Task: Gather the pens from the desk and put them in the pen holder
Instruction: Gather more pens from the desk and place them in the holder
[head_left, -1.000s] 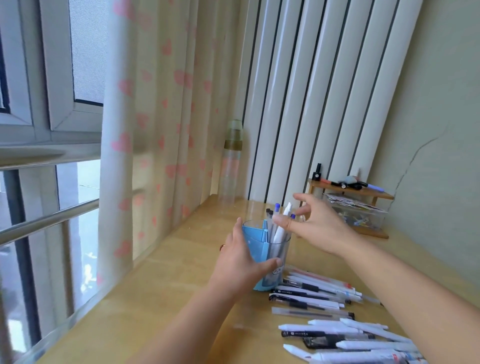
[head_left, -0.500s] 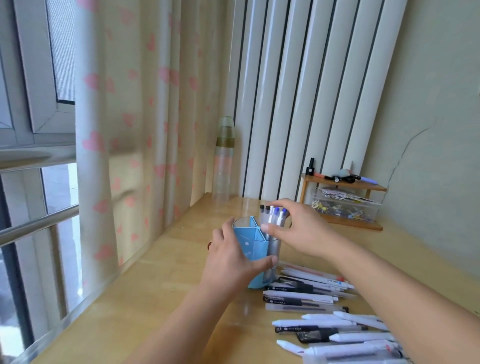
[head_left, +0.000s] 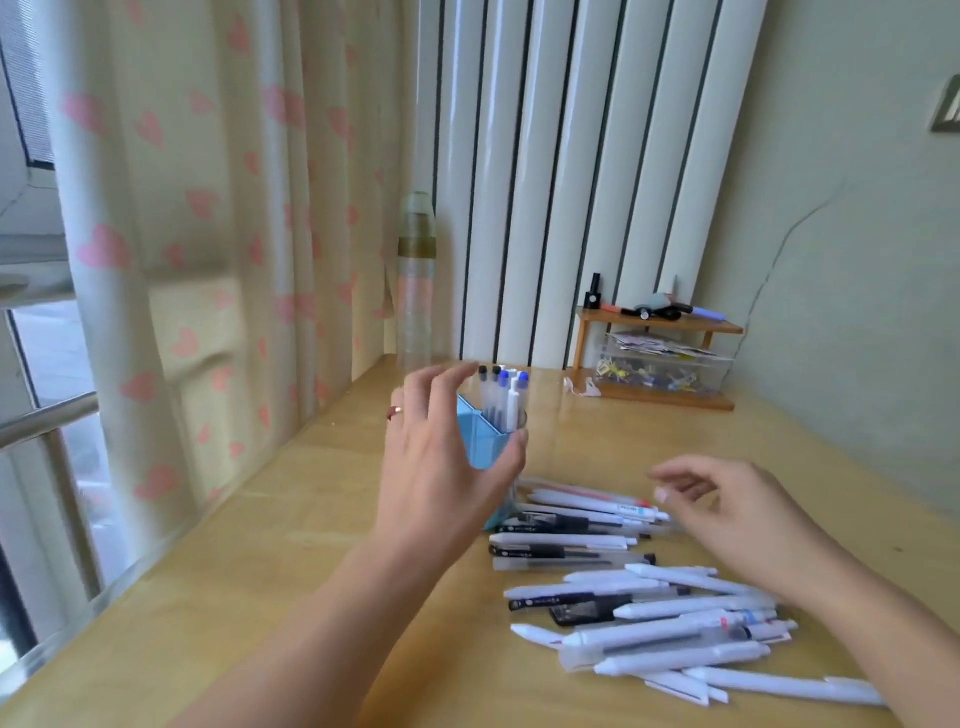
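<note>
Standing upright on the wooden surface, near its middle: a blue pen holder, already carrying a cluster of capped pens poking up out of its top. Wrapping around the near side of the holder: the left hand, thumb pressing on the right wall, fingers spreading up and apart past the rim on the far side, a ring showing on one of them. Hovering just above the scattered pens, well to the right of the holder: the right hand, fingers loosely curling, apart, gripping nothing. Lying flat beside the holder's base and fanning toward the near right: a loose heap of white, clear and black pens, the nearest few touching or almost touching the holder's foot. Standing in the far corner: a tall clear bottle. Sitting against the wall at the far right: a small wooden shelf with a clear box beneath. Hanging on the left: a curtain with pink hearts.
</note>
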